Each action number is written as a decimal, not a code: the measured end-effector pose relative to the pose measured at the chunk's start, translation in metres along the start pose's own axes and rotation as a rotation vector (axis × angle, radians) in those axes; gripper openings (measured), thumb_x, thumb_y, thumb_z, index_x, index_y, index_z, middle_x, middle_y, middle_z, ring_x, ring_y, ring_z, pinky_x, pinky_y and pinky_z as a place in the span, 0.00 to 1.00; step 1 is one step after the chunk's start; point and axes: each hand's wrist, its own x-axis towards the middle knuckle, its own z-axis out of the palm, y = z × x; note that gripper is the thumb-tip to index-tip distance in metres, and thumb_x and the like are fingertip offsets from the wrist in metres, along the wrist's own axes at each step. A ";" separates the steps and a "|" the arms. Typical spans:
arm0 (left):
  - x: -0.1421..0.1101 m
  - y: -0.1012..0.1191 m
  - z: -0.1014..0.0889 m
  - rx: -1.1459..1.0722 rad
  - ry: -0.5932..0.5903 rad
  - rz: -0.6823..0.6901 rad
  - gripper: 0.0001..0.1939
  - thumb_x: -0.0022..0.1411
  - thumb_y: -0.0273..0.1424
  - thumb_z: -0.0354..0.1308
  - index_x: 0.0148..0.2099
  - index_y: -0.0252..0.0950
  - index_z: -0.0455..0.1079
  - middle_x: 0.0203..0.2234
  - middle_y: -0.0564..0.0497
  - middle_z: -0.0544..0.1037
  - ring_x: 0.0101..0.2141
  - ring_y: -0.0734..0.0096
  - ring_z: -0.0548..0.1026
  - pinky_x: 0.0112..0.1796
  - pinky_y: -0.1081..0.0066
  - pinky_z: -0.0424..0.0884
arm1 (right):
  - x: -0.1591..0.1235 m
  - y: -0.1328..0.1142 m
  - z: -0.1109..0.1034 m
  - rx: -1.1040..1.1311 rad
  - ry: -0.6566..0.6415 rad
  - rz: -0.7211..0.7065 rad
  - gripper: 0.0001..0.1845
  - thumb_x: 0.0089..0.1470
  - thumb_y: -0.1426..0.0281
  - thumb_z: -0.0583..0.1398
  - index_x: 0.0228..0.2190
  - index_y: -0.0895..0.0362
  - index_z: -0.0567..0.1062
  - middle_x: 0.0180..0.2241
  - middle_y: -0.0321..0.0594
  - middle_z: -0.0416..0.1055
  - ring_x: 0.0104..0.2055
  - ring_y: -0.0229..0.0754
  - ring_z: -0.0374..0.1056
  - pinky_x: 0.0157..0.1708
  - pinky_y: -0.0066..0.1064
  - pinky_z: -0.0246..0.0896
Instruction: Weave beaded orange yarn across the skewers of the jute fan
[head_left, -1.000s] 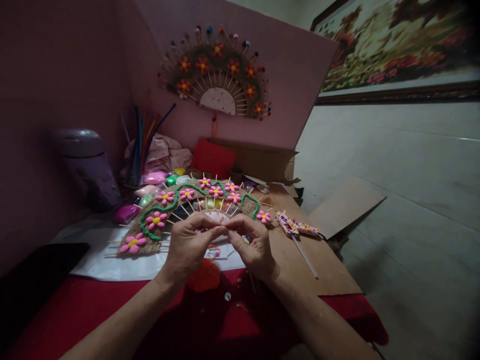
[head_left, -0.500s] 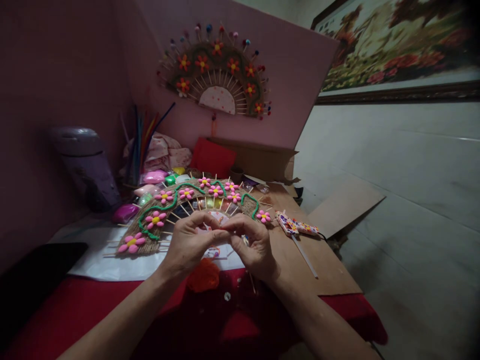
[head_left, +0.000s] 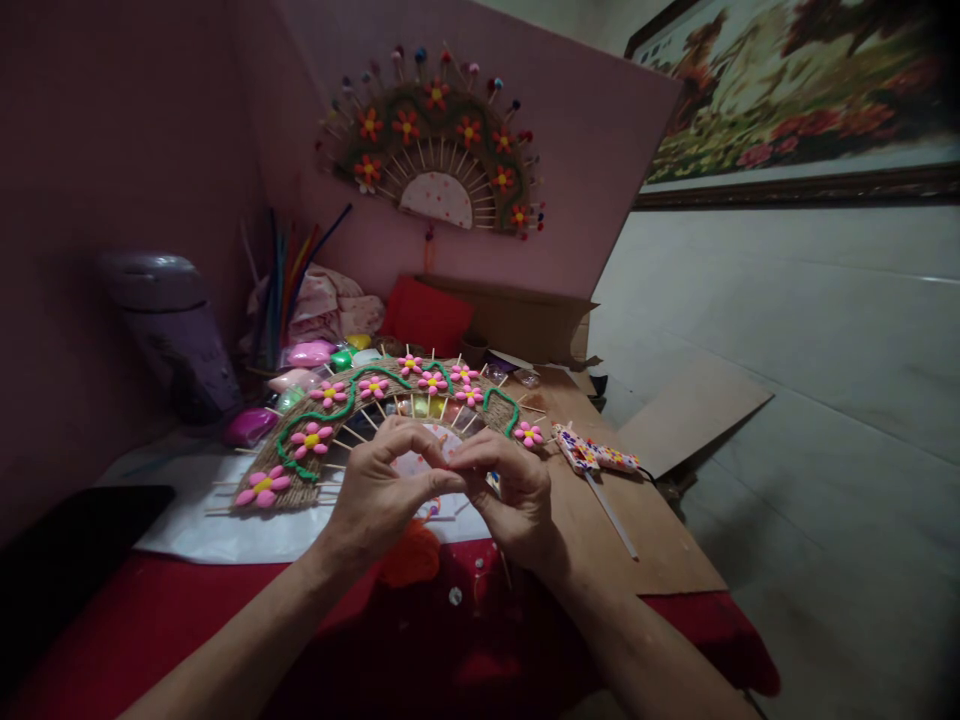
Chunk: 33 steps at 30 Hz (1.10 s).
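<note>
My left hand and my right hand meet at the fingertips, each in a pinch. Whatever they hold between them is too small to make out. Behind them lies a half-round fan of twine and sticks, with pink clay flowers and a wavy green strip. Its pale dotted centre piece is partly covered by my fingers. Below my left hand sits a ball of orange yarn. Small clear beads rest on the red cloth beneath my hands.
A flower-patterned glue gun lies on cardboard at the right. Packets of coloured clay, pipe cleaners and a purple bottle stand at the left. A finished-looking fan hangs on the pink panel behind.
My hands stay pinched together and have shifted very slightly. A thin reddish thread now shows near the beads below my right hand. The other things keep their places.
</note>
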 end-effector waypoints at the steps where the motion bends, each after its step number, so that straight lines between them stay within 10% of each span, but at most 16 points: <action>1: 0.000 0.000 0.000 -0.008 -0.005 -0.005 0.09 0.44 0.28 0.69 0.23 0.38 0.70 0.26 0.54 0.71 0.33 0.68 0.69 0.39 0.67 0.64 | 0.000 -0.001 0.000 0.011 -0.006 0.009 0.09 0.52 0.77 0.60 0.34 0.53 0.76 0.31 0.38 0.71 0.34 0.40 0.68 0.33 0.34 0.64; 20: 0.001 0.008 -0.002 -0.108 -0.132 -0.157 0.15 0.38 0.22 0.69 0.23 0.37 0.63 0.26 0.55 0.68 0.31 0.70 0.66 0.34 0.70 0.64 | 0.007 -0.008 -0.002 0.319 -0.122 0.352 0.09 0.50 0.64 0.64 0.26 0.57 0.74 0.28 0.36 0.67 0.29 0.36 0.65 0.28 0.29 0.65; 33: -0.003 0.011 0.001 0.232 0.028 0.189 0.13 0.47 0.33 0.68 0.24 0.38 0.65 0.26 0.54 0.68 0.32 0.67 0.66 0.35 0.68 0.62 | 0.005 -0.004 0.000 0.343 -0.148 0.423 0.14 0.53 0.58 0.61 0.28 0.56 0.68 0.24 0.32 0.60 0.20 0.31 0.54 0.15 0.23 0.51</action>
